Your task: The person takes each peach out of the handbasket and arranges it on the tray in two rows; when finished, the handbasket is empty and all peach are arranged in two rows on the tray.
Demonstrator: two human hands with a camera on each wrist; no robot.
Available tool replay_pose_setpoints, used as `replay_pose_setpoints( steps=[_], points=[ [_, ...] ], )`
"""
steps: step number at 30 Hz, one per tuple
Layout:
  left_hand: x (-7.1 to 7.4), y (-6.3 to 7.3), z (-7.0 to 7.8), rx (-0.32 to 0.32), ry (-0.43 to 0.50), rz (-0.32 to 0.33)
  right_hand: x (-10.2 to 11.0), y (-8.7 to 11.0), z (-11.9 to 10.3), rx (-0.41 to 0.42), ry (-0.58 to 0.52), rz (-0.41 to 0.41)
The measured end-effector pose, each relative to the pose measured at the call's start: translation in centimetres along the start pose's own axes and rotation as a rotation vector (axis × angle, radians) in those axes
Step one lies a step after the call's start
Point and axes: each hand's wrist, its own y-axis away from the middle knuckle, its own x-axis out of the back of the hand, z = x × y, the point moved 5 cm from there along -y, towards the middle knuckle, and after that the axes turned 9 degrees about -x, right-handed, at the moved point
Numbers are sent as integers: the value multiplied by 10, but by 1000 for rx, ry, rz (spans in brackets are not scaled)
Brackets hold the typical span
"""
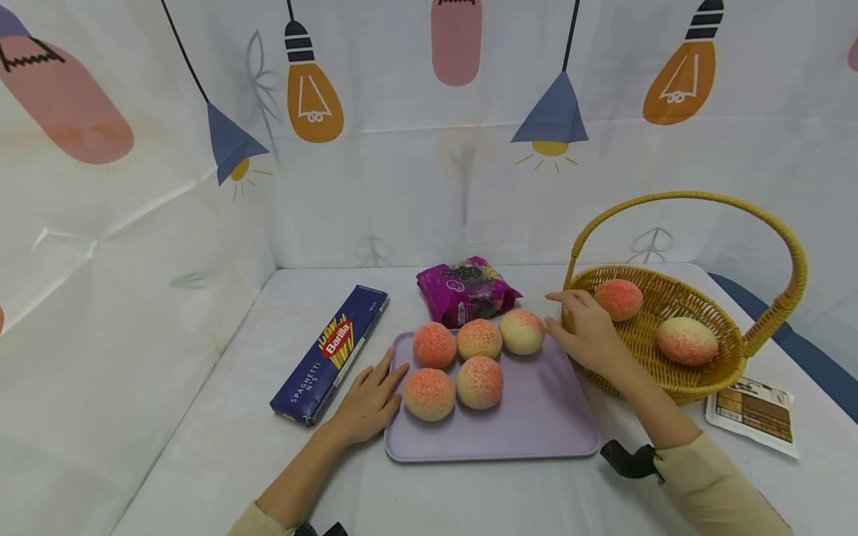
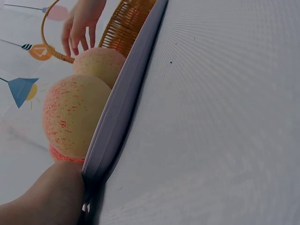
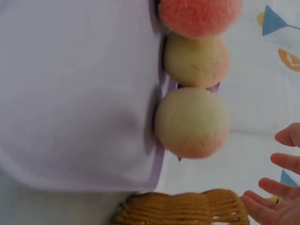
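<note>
On a lavender tray (image 1: 536, 417) several peaches sit in two rows, among them a back-right peach (image 1: 522, 332) and a front-left peach (image 1: 429, 394). My left hand (image 1: 369, 402) rests on the tray's left rim, fingers spread near the front-left peach. Above the left rim of the wicker basket (image 1: 670, 387) is my right hand (image 1: 590, 335), fingers parted and nothing held, just right of the back-right peach (image 3: 192, 123). Inside the basket lie a red peach (image 1: 619, 299) and a paler peach (image 1: 687, 341). In the left wrist view, the right hand (image 2: 84, 23) hangs with loose fingers beyond the peaches.
A blue spaghetti box (image 1: 331, 353) lies left of the tray. Behind the tray is a purple snack bag (image 1: 465, 290). A flat brown-and-white packet (image 1: 754, 413) lies beside the basket, whose tall handle (image 1: 690, 196) arches upward. A printed sheet hangs behind the table.
</note>
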Motion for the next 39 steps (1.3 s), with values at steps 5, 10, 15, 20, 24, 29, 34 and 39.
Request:
replay_pose_setpoints(
  steps=[5, 10, 15, 20, 24, 29, 34, 39],
  points=[
    [-1, 0, -1, -3, 0, 2, 4, -5, 11, -18, 34, 20],
    [0, 0, 0, 3, 10, -3, 5, -9, 24, -49, 69, 1],
    [1, 1, 1, -14, 10, 20, 5, -14, 39, -111, 76, -44],
    [1, 1, 1, -20, 7, 31, 8, -19, 53, -136, 105, -48],
    [0, 1, 1, -7, 1, 17, 10, -22, 60, -181, 154, -81],
    [-1, -1, 1, -20, -14, 26, 12, -25, 75, -297, 192, -141],
    [-3, 1, 1, -13, -16, 19, 11, -27, 92, -409, 196, -184],
    [-2, 1, 0, 1, -6, 16, 10, -26, 108, -516, 171, -221]
  ],
)
